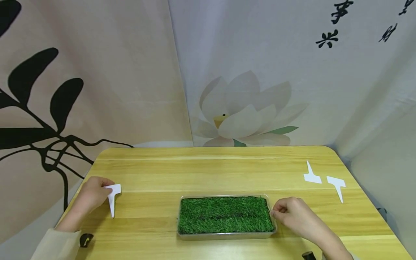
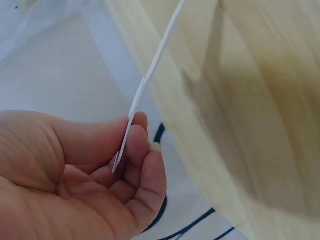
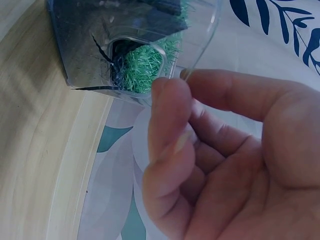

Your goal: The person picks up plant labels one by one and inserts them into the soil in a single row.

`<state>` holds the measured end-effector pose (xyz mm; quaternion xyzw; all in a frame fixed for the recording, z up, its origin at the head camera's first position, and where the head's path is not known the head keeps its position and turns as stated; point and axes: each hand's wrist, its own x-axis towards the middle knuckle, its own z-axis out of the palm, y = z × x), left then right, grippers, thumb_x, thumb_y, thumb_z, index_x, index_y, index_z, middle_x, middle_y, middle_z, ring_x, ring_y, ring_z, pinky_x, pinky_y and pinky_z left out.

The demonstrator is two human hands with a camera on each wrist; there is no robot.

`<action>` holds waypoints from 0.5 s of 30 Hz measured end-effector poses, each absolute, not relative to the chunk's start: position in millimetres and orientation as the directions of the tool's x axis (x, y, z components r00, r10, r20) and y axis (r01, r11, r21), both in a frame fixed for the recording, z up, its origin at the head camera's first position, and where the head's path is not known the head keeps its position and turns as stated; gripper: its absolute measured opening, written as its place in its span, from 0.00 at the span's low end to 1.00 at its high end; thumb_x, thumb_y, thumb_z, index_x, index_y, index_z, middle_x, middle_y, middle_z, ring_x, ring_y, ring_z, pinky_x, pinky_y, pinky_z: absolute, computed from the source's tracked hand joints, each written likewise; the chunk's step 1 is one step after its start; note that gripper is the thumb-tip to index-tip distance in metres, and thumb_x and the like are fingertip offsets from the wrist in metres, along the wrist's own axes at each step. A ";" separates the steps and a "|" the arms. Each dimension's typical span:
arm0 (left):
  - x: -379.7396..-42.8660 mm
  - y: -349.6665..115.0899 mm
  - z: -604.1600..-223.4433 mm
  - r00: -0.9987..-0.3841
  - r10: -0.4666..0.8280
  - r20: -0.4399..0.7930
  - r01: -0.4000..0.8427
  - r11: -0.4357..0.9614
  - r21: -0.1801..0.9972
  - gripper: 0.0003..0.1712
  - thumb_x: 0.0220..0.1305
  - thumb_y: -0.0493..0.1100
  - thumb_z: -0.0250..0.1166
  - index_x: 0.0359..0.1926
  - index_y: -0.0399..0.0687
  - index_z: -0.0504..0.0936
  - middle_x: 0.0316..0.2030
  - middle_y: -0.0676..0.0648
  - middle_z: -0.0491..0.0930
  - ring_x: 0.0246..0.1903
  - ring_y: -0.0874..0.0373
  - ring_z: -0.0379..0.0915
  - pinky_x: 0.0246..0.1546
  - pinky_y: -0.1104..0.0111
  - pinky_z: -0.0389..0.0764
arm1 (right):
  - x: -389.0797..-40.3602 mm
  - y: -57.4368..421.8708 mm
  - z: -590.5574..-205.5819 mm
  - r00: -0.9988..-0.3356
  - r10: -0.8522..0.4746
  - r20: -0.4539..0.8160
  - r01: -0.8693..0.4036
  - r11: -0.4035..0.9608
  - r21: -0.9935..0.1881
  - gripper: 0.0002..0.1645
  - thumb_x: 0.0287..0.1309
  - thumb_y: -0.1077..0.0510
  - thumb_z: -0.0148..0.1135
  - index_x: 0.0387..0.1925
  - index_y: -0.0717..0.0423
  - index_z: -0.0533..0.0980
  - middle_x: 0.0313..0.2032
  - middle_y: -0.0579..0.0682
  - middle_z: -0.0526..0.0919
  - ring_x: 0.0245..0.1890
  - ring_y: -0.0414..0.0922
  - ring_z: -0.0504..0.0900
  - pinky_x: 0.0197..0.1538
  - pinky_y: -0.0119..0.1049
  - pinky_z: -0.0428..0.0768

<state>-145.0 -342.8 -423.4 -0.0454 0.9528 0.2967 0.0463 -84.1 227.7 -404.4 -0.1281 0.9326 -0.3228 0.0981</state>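
Note:
At the table's left side my left hand (image 1: pixel 93 195) pinches a white T-shaped plant label (image 1: pixel 112 199) by its wide end, the narrow tip pointing down. In the left wrist view the label (image 2: pixel 150 77) shows edge-on between thumb and fingers. A clear plastic box (image 1: pixel 224 237) sits near the table's front middle, with a block of green artificial grass (image 1: pixel 224 215) inside. My right hand (image 1: pixel 299 216) pinches the box's right rim between thumb and forefinger. Seen from the right wrist, the box (image 3: pixel 82 45) has a clear wall with grass behind it.
Two more white plant labels, one with its tip pointing away (image 1: pixel 312 177) and one pointing toward me (image 1: pixel 337 183), lie at the right on the wooden table (image 1: pixel 208 173). A printed curtain (image 1: pixel 136 72) hangs behind the table's far edge.

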 end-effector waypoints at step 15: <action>-130.8 -303.3 -396.5 -0.962 -0.132 0.238 0.019 0.841 0.541 0.10 0.58 0.36 0.64 0.39 0.32 0.82 0.29 0.37 0.82 0.27 0.50 0.71 0.22 0.61 0.73 | -83.8 227.3 -404.0 -0.949 -0.298 -0.103 -0.168 0.754 -0.635 0.08 0.55 0.61 0.62 0.22 0.50 0.79 0.19 0.44 0.78 0.19 0.37 0.71 0.24 0.33 0.75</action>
